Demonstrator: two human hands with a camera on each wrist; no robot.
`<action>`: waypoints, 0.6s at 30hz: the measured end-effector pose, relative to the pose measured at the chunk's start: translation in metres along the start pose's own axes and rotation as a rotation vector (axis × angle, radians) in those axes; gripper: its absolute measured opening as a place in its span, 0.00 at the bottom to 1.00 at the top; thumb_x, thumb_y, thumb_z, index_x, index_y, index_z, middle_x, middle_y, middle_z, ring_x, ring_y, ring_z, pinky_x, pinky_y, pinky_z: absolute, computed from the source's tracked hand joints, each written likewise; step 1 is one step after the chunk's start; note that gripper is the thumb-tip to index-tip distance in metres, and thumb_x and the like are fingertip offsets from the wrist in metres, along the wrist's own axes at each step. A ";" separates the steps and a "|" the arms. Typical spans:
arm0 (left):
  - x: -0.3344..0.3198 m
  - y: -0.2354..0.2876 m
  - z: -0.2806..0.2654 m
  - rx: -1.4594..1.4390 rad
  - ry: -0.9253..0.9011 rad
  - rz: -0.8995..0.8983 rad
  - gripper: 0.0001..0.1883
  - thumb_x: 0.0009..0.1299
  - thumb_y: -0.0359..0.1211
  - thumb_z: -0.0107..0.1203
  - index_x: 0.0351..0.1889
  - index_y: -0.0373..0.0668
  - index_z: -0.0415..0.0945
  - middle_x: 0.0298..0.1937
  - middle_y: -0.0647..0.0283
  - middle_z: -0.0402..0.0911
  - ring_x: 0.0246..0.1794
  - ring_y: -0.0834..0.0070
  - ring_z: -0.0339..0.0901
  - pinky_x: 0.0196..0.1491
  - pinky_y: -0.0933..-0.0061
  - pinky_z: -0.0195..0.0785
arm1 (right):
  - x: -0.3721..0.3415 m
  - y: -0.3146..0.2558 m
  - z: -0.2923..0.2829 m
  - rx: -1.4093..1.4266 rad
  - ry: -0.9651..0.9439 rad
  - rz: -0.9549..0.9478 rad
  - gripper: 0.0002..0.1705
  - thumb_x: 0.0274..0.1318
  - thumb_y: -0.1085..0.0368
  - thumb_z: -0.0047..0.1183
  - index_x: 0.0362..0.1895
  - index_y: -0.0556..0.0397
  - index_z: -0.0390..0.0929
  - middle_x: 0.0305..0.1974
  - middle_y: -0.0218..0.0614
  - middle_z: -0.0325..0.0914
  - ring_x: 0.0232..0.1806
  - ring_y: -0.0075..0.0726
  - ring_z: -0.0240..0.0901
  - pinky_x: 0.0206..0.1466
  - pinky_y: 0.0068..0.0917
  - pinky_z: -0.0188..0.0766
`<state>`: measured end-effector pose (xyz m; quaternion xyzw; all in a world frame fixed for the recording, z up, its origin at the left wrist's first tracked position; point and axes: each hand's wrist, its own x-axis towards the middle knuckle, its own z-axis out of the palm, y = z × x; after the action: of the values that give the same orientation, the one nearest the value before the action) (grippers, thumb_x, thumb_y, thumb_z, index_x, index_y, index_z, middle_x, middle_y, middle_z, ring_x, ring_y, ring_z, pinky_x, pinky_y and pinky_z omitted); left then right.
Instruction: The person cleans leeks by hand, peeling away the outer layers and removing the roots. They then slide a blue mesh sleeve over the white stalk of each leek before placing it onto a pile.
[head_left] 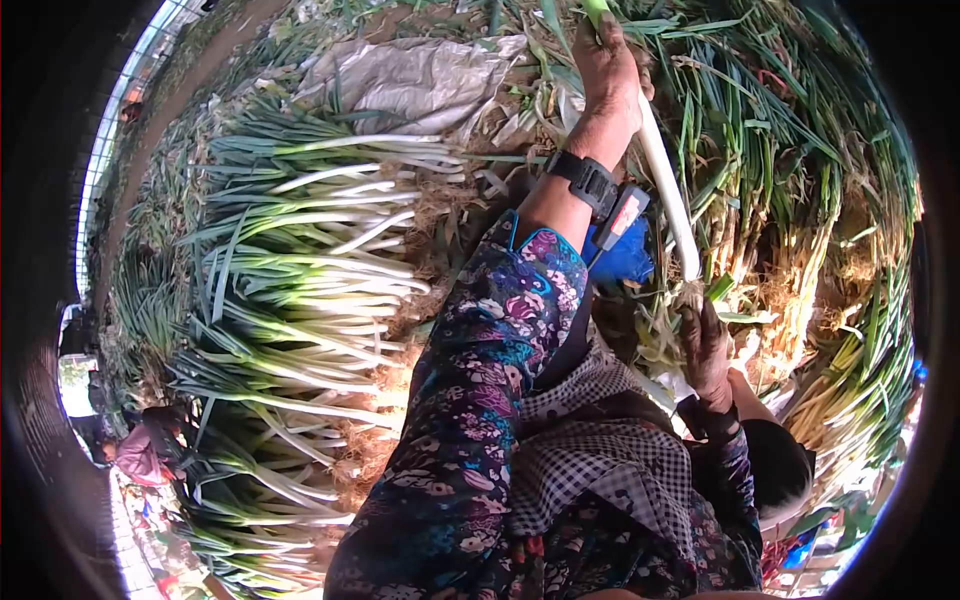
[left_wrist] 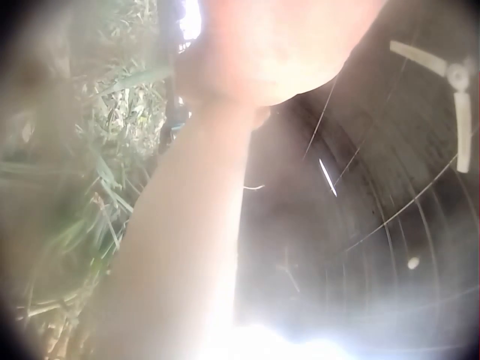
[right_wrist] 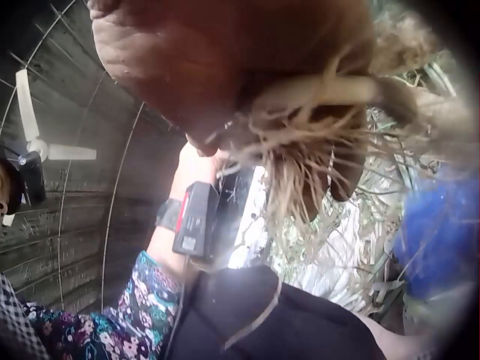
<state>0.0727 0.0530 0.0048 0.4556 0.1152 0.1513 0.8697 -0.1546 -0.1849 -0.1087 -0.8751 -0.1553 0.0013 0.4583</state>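
Note:
One long leek (head_left: 663,175) slants between both hands, its white shank bare and its root end lower right in the head view. At the top of that view my left hand (head_left: 607,75) grips the leek by its green upper part. My right hand (head_left: 707,350) holds the root end, with fingers around the stringy roots (right_wrist: 300,161) in the right wrist view. The left wrist view is washed out: the left hand (left_wrist: 285,45) fills the top, and the pale shank (left_wrist: 187,225) runs down below it.
Trimmed leeks (head_left: 310,270) lie in a long row on the left, roots inward. Untrimmed leeks (head_left: 790,180) are heaped on the right. A crumpled plastic sheet (head_left: 420,80) lies at the far side. Near the left forearm is something blue (head_left: 625,255). Another person (head_left: 150,450) is at the left edge.

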 end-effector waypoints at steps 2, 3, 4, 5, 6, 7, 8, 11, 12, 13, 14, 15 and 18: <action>0.023 0.019 -0.020 -0.072 0.089 0.005 0.14 0.76 0.46 0.39 0.40 0.46 0.60 0.18 0.65 0.67 0.11 0.76 0.62 0.12 0.74 0.57 | -0.021 0.000 -0.011 -0.079 0.027 -0.031 0.14 0.65 0.65 0.45 0.50 0.61 0.68 0.25 0.39 0.74 0.24 0.34 0.68 0.29 0.30 0.65; 0.057 0.033 -0.047 0.041 0.168 0.006 0.15 0.72 0.48 0.46 0.40 0.48 0.69 0.24 0.67 0.71 0.23 0.76 0.71 0.22 0.72 0.65 | -0.044 -0.001 -0.026 -0.144 -0.069 -0.030 0.13 0.64 0.68 0.44 0.49 0.62 0.68 0.27 0.43 0.74 0.26 0.38 0.69 0.30 0.31 0.65; 0.062 0.067 -0.059 0.077 0.336 0.049 0.16 0.73 0.49 0.46 0.37 0.46 0.68 0.20 0.66 0.69 0.17 0.76 0.68 0.19 0.73 0.63 | -0.064 0.002 -0.043 -0.214 -0.168 -0.038 0.12 0.63 0.71 0.43 0.49 0.63 0.68 0.29 0.48 0.74 0.28 0.43 0.70 0.32 0.31 0.66; 0.075 0.089 -0.090 0.223 0.377 0.125 0.19 0.72 0.51 0.46 0.37 0.45 0.67 0.17 0.66 0.66 0.12 0.74 0.65 0.16 0.71 0.61 | -0.074 0.008 -0.054 -0.240 -0.234 0.077 0.13 0.61 0.71 0.45 0.49 0.64 0.68 0.31 0.49 0.74 0.30 0.47 0.70 0.33 0.34 0.66; 0.114 0.098 -0.139 0.001 0.288 0.226 0.23 0.70 0.56 0.45 0.49 0.48 0.69 0.21 0.64 0.68 0.15 0.71 0.67 0.16 0.61 0.62 | -0.086 0.016 -0.063 -0.263 -0.289 0.213 0.14 0.60 0.71 0.47 0.49 0.65 0.68 0.33 0.51 0.74 0.33 0.52 0.71 0.35 0.36 0.67; 0.106 0.140 -0.157 -0.148 0.322 0.182 0.14 0.76 0.46 0.38 0.40 0.44 0.60 0.21 0.63 0.67 0.14 0.75 0.62 0.14 0.74 0.56 | -0.094 0.035 -0.073 -0.411 -0.382 0.295 0.16 0.58 0.70 0.49 0.50 0.64 0.67 0.37 0.51 0.74 0.37 0.55 0.70 0.39 0.39 0.67; 0.074 0.163 -0.161 0.047 0.432 0.295 0.15 0.75 0.46 0.39 0.39 0.44 0.61 0.24 0.61 0.67 0.16 0.75 0.63 0.16 0.72 0.58 | -0.099 0.057 -0.083 -0.557 -0.483 0.366 0.18 0.56 0.69 0.52 0.50 0.64 0.67 0.40 0.52 0.73 0.41 0.57 0.69 0.42 0.43 0.67; 0.034 0.227 -0.248 0.196 0.713 0.367 0.13 0.73 0.45 0.45 0.45 0.48 0.64 0.27 0.60 0.74 0.22 0.70 0.71 0.25 0.66 0.64 | -0.074 0.052 -0.093 -0.758 -0.347 0.111 0.25 0.55 0.68 0.53 0.58 0.57 0.65 0.51 0.49 0.70 0.54 0.55 0.65 0.56 0.42 0.62; 0.014 0.245 -0.286 0.224 0.781 0.374 0.14 0.72 0.44 0.48 0.50 0.48 0.68 0.31 0.60 0.76 0.26 0.70 0.72 0.29 0.61 0.65 | -0.052 0.037 -0.089 -0.678 -0.350 0.207 0.25 0.55 0.68 0.53 0.58 0.56 0.65 0.51 0.48 0.70 0.54 0.55 0.65 0.57 0.42 0.63; -0.004 0.258 -0.327 0.330 0.943 0.454 0.18 0.71 0.44 0.52 0.56 0.50 0.68 0.31 0.59 0.77 0.25 0.69 0.73 0.25 0.64 0.65 | -0.043 0.038 -0.084 -0.569 -0.233 0.042 0.26 0.52 0.70 0.54 0.56 0.58 0.65 0.51 0.52 0.70 0.51 0.59 0.66 0.53 0.44 0.65; -0.031 0.270 -0.371 0.397 0.982 0.477 0.20 0.70 0.44 0.53 0.57 0.49 0.69 0.32 0.59 0.78 0.24 0.68 0.75 0.22 0.65 0.66 | -0.036 0.037 -0.078 -0.473 -0.195 0.040 0.23 0.52 0.70 0.54 0.54 0.58 0.67 0.48 0.51 0.71 0.48 0.57 0.68 0.51 0.43 0.66; -0.062 0.279 -0.393 0.693 1.135 0.465 0.20 0.70 0.45 0.53 0.55 0.45 0.71 0.34 0.57 0.80 0.25 0.66 0.78 0.23 0.63 0.71 | -0.029 0.032 -0.074 -0.496 -0.265 0.051 0.23 0.53 0.69 0.53 0.55 0.57 0.67 0.49 0.51 0.72 0.49 0.56 0.68 0.52 0.42 0.66; -0.131 0.324 -0.623 2.173 1.430 0.004 0.19 0.65 0.43 0.57 0.50 0.44 0.74 0.41 0.57 0.81 0.39 0.60 0.81 0.34 0.62 0.78 | -0.013 0.010 -0.067 -0.423 -0.511 0.130 0.23 0.54 0.66 0.54 0.56 0.56 0.69 0.49 0.50 0.72 0.51 0.54 0.69 0.53 0.40 0.66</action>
<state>-0.3104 0.6512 -0.0667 0.7418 0.6126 0.1902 -0.1957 -0.1549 -0.2478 -0.0800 -0.9303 -0.2060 0.2176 0.2117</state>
